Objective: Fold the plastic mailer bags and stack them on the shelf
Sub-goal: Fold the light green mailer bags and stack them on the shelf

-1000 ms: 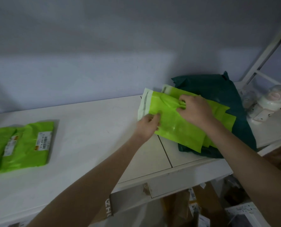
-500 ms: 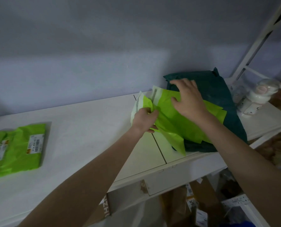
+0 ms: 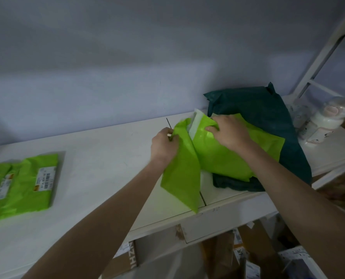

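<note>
Lime mailers on my white shelf [image 3: 99, 158]

Folded mailers [image 3: 24, 184] lie far left; my left hand [image 3: 163, 146] pinches the lifted mailer [image 3: 182, 174] by its edge; my right hand [image 3: 230, 131], fingers curled, grips the mailer pile [image 3: 228, 158] atop the dark green bag [image 3: 268, 113].

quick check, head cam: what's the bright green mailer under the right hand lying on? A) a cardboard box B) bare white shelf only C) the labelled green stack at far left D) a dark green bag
D: the bright green mailer under the right hand lies mostly on the dark green bag, whose dark plastic shows behind, beside and below it; the left hand pinches its lifted flap over the white shelf.
</note>
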